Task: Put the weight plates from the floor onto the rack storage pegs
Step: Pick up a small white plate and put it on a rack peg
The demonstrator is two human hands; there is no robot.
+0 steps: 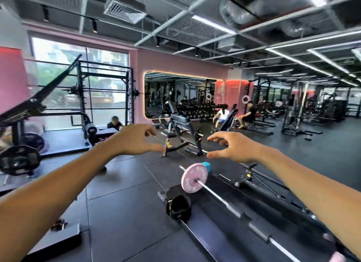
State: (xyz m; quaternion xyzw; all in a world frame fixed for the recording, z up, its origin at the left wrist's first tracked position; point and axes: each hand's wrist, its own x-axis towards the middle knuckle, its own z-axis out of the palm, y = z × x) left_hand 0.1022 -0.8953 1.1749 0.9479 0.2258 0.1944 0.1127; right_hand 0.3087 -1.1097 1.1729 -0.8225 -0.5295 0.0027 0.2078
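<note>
Your left hand [134,139] and right hand [232,147] reach forward at mid-frame, fingers spread and holding nothing. The pink weight plate [194,178] sits on the barbell [216,197] just below them, centre-low. You're between plates, I'd judge; next, grip its rim with both hands.

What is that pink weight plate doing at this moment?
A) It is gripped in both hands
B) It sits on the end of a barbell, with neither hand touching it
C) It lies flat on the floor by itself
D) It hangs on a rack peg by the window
B: the pink weight plate is threaded on the barbell, while the left hand and right hand hover empty above it.
</note>
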